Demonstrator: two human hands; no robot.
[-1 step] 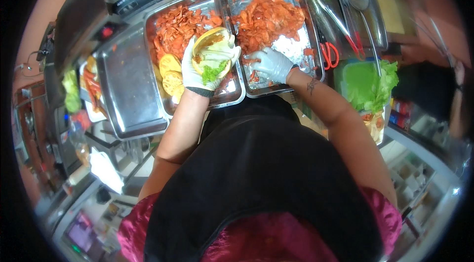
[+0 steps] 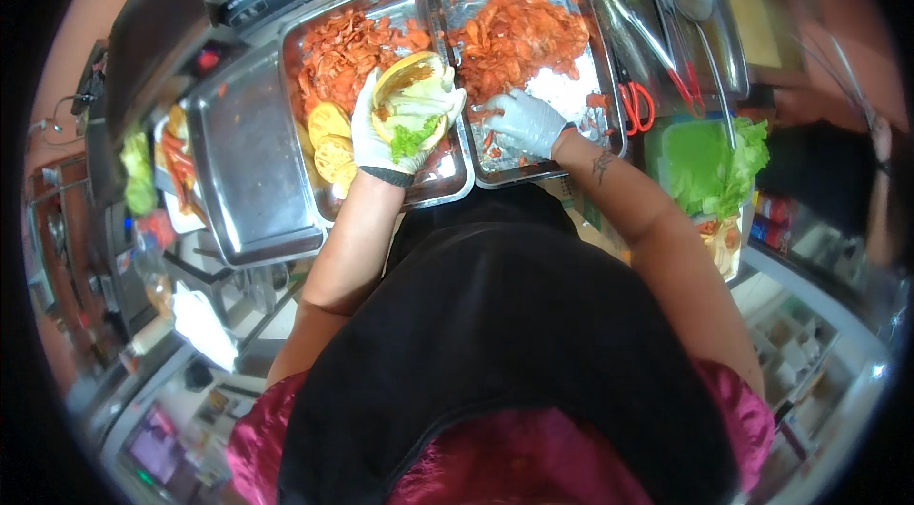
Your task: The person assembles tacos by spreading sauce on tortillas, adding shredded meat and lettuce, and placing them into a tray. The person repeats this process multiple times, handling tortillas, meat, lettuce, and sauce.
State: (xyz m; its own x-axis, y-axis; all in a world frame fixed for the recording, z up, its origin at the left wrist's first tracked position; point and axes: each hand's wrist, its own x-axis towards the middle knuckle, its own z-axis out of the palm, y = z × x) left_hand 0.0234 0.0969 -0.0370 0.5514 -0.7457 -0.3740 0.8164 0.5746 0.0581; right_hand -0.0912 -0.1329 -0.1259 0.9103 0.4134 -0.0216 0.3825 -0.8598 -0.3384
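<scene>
**Left hand cupped a stuffed yellow bun, right hand down in a metal tray**

In the head view, the two hands worked well apart, both in pale gloves. The left one was closed around the bun from below, holding it above the near part of the left tray, between the heaped orange slices and the person's body. The right one reached low into the right tray, fingers curled just nearer than a second orange heap; whether they gripped anything could not be told.

The bun, with a green leaf at its near edge, looked light, soft and easy to tear, its leafy filling perhaps slippery. The outer crust, cupped from underneath, seemed the best hold; pinching the rim would likely crack it or push the leaf out.

Its mouth gaped upward toward the camera, tipped somewhat to the person's right. The outline was nearly round, so its long axis was hard to judge; it appeared to run roughly away from the person. Yellow rounds lay beside it on the left, and red-handled scissors beyond the right tray.
</scene>
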